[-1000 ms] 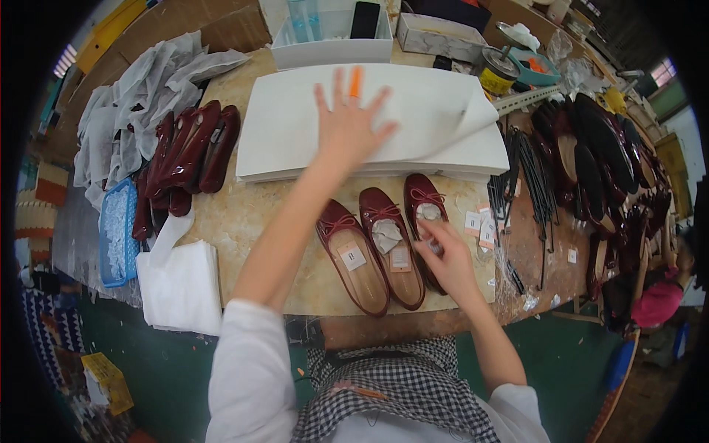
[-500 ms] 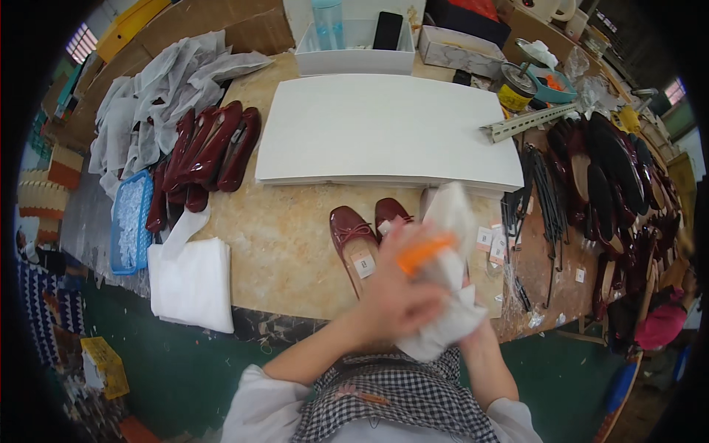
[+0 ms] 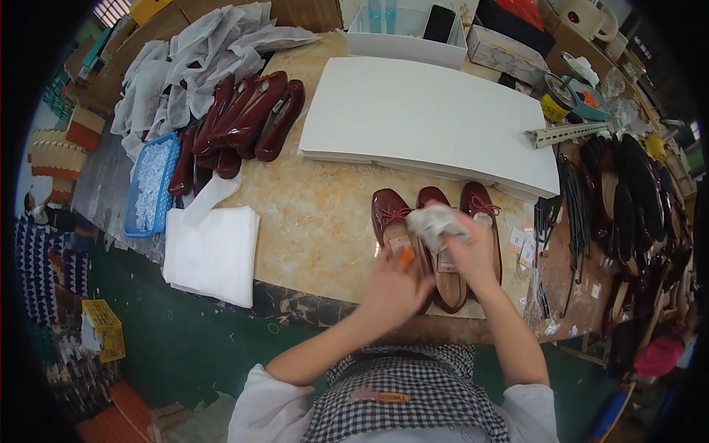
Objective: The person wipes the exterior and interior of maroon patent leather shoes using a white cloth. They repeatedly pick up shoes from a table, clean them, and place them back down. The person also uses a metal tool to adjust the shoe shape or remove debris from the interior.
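Three dark red patent flats with bows lie side by side, toes away from me: a left shoe (image 3: 389, 203), a middle shoe (image 3: 448, 299) and a right shoe (image 3: 478, 196). My right hand (image 3: 470, 247) grips a crumpled whitish cloth (image 3: 436, 224) above the middle shoe. Over the rear of the left shoe is my left hand (image 3: 391, 288), smeared by motion. A small orange thing (image 3: 405, 255) shows at its fingertips; I cannot tell whether it is held or worn. Pale tags lie in the left and middle shoes.
A white board stack (image 3: 428, 111) lies beyond the shoes. To the left are a folded white cloth (image 3: 210, 258), a blue basket (image 3: 174, 159) of clear pellets and stacked red shoes (image 3: 255, 118). Black straps (image 3: 574, 199) and more shoes (image 3: 628, 192) lie to the right.
My right hand has lowered the cloth from near my body to above the shoes. My left hand has come down over the left shoe. The view has shifted, and the third shoe shows clearly.
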`<state>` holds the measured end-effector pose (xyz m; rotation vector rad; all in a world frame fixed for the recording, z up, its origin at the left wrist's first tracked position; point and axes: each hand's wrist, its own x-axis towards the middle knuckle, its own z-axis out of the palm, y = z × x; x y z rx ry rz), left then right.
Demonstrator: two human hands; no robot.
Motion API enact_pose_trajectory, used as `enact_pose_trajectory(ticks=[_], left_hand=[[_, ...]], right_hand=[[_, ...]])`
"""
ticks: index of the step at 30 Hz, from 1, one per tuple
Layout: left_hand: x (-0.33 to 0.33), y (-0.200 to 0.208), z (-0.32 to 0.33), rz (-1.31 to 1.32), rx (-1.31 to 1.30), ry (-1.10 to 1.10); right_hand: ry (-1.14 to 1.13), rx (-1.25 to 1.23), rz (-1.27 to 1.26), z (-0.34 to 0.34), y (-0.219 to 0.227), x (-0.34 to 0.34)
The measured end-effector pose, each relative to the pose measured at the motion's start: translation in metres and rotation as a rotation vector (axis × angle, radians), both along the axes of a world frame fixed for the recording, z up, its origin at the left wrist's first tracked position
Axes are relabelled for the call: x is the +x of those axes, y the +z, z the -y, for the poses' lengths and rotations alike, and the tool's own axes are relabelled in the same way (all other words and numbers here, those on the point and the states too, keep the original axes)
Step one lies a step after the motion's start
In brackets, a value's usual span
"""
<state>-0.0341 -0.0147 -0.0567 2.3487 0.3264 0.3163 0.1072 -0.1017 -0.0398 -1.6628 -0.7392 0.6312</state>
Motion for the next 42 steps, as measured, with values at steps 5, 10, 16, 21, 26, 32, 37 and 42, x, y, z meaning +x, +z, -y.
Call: enact_pose_trajectory(ticks=[5, 10, 16, 21, 26, 32, 37, 42], left_hand=[[-0.015, -0.007, 0.033, -0.037, 0.429, -0.086], [-0.012, -0.007, 0.029, -0.291, 0.281, -0.198], [-0.005, -0.003, 0.028, -0.163, 0.468, -0.187], [-0.011, 0.019, -0.002, -0.029, 0.399, -0.187], [-0.039, -0.001, -0.05, -0.091, -0.335, 0.349], [-0.013, -0.044, -0.038, -0.008, -0.667, 0.299], [-0.026, -0.019, -0.029, 0.21, -1.353, 0.329], [-0.02, -0.039, -0.028, 0.13, -1.929, 0.101]], right_hand=[[0.2, -0.221, 1.12, -0.046, -0.033, -0.009], [0.289, -0.278, 0.912, -0.047, -0.028, -0.015], [0.093, -0.392, 1.019, -0.077, -0.051, 0.014], [0.055, 0.138, 0.702, -0.014, -0.016, 0.039], [-0.757, -0.705, 0.881, 0.222, -0.003, 0.12], [-0.753, -1.382, 0.641, 0.325, -0.066, 0.124], [-0.829, -1.111, 0.557, 0.302, -0.015, 0.093], [-0.674, -1.1, 0.631, 0.219, 0.03, 0.05]])
